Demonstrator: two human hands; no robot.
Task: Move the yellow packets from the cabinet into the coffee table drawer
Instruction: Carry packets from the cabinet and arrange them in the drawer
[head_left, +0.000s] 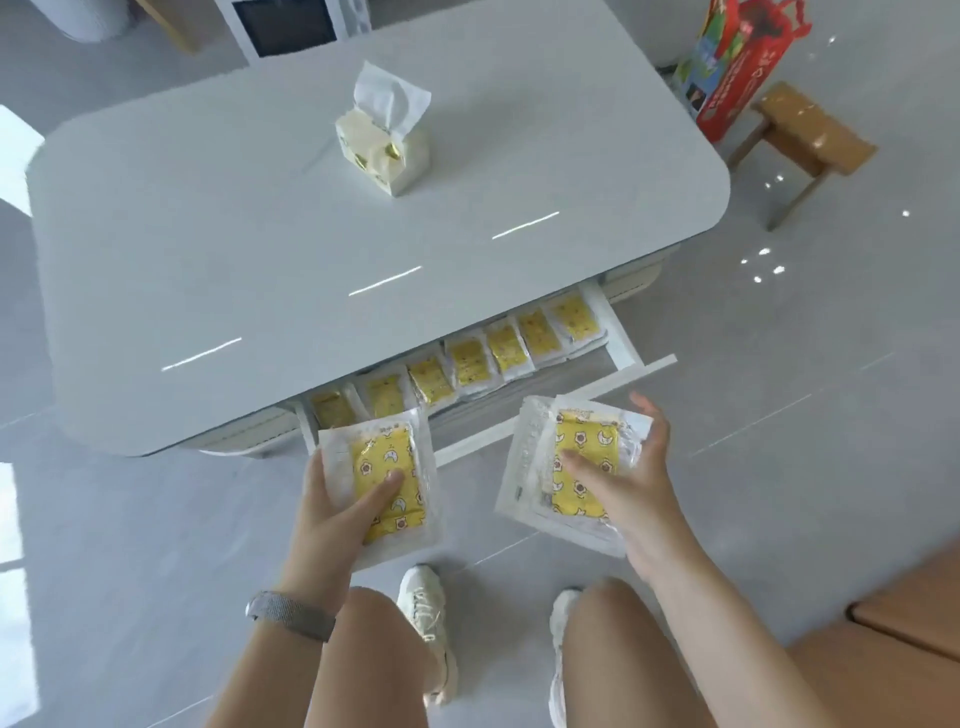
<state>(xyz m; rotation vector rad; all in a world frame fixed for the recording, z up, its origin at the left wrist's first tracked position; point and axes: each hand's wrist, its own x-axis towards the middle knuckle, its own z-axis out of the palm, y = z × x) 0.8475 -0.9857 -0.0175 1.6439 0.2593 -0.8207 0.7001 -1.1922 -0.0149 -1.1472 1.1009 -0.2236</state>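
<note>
Yellow packets (387, 480) gripped in the left hand (332, 512) and right hand (631, 491) await lowering into the open drawer (618, 343) just beyond both, beside the row already there.

A white coffee table (260, 249) with rounded corners stands on grey floor tiles (779, 441). A tissue pack (384, 145) sits on its top toward the far edge. Below the near edge, its open drawer (621, 343) holds a row of yellow packets (470, 361).
</note>
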